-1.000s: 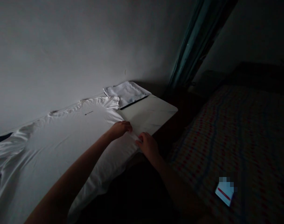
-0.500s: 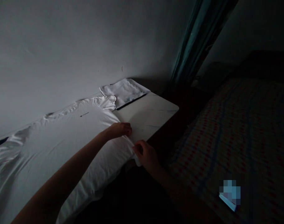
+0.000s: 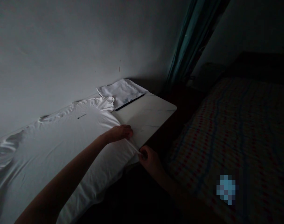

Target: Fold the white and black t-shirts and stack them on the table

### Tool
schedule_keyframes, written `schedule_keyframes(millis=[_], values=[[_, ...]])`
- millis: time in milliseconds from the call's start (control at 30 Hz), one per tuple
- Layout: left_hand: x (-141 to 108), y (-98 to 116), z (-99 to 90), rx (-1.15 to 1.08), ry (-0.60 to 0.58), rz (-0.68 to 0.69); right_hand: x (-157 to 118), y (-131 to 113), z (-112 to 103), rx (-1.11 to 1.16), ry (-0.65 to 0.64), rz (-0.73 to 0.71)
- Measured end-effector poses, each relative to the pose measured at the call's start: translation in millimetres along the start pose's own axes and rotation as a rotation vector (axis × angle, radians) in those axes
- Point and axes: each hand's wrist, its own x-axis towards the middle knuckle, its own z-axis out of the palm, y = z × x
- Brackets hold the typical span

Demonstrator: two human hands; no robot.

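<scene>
A white T-shirt (image 3: 62, 140) with a small dark print on the chest lies spread over a table, its collar toward the wall and its lower part hanging past the front edge. My left hand (image 3: 120, 133) rests on the shirt's side edge, fingers curled down over the fabric. At the lower corner of that side, my right hand (image 3: 151, 158) pinches the cloth between thumb and fingers and draws the edge taut between both hands. The left fingertips are partly hidden.
A folded white cloth with dark edging (image 3: 124, 91) lies on the marble-patterned table (image 3: 153, 109) by the wall. To the right stands a bed with a checked cover (image 3: 202, 149), bearing a pixelated bluish object (image 3: 226, 189). A teal curtain (image 3: 182, 40) hangs behind.
My right hand has shifted slightly right and down with the pinched shirt corner, stretching the edge straighter. My left hand stays about where it was. The view has turned slightly right.
</scene>
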Motion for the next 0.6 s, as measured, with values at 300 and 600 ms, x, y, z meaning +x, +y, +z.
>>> schedule_keyframes(millis=[300,600], values=[[0.0,-2.4,8.4,-0.05,0.031,0.072,-5.1,-2.2,-11.9,-0.006,0.051,-0.064],[-0.3,4.1,7.6,-0.137,0.159,0.032,-6.8,2.3,-29.2,0.103,0.02,0.053]])
